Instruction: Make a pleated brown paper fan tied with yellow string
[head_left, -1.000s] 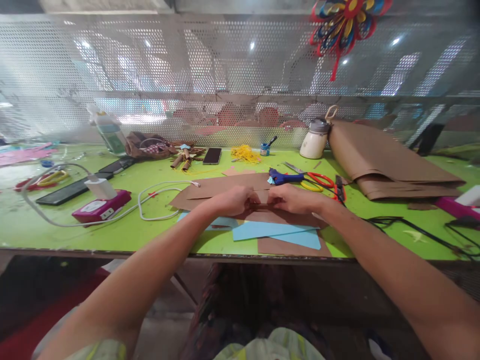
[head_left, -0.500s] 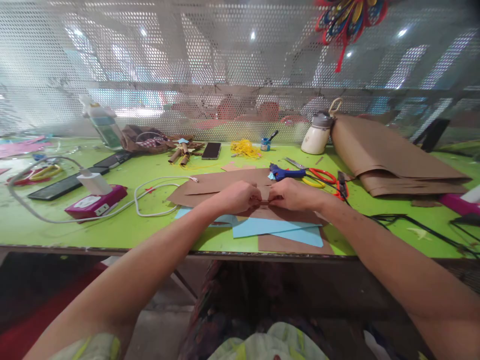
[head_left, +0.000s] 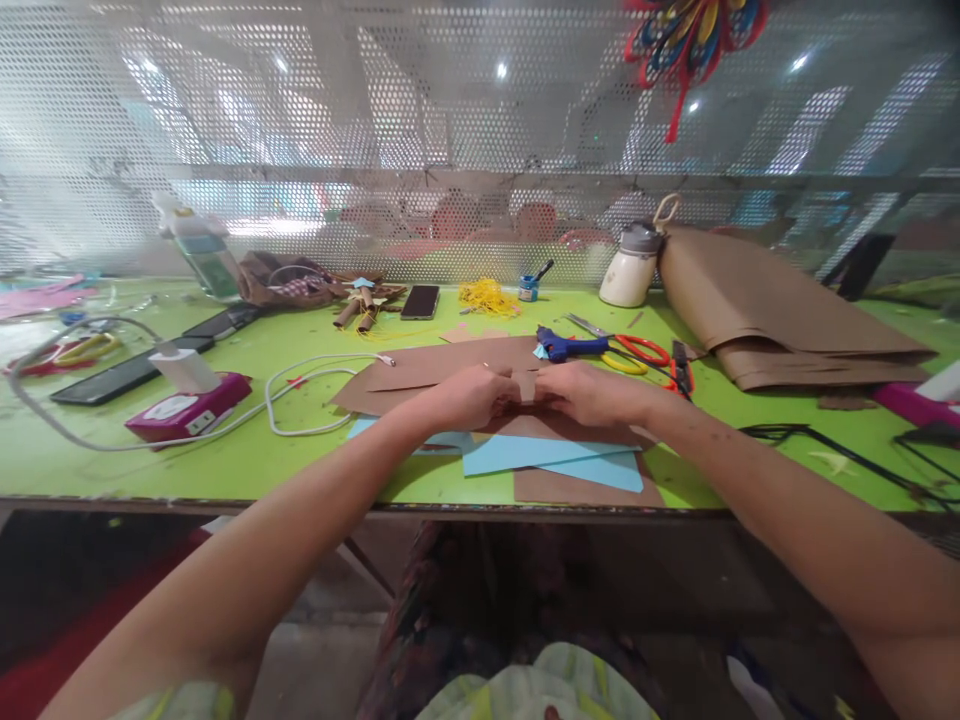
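Note:
My left hand (head_left: 484, 395) and my right hand (head_left: 574, 393) face each other at the middle of the table, fingers bent and pinched. Between them runs a narrow strip of brown paper (head_left: 528, 388), one end in each hand; the fingertips partly hide it. Beneath lies a larger sheet of brown paper (head_left: 405, 368) with a long slit or fold. Nearer me are light-blue paper pieces (head_left: 551, 456) over another brown piece (head_left: 585, 488). A blue glue gun (head_left: 574, 346) rests just beyond my right hand.
Scissors with orange and yellow handles (head_left: 637, 350) and pliers (head_left: 681, 370) lie right of the glue gun. A white cable (head_left: 279, 400) loops from a purple power block (head_left: 187, 408). Farther back are a phone (head_left: 420, 302), yellow string (head_left: 487, 297), a cream bottle (head_left: 628, 268) and folded brown paper (head_left: 757, 300).
The fingers of both hands have shifted slightly on the brown strip, and more of its surface shows between them. The whole view has moved a little; other things stay put.

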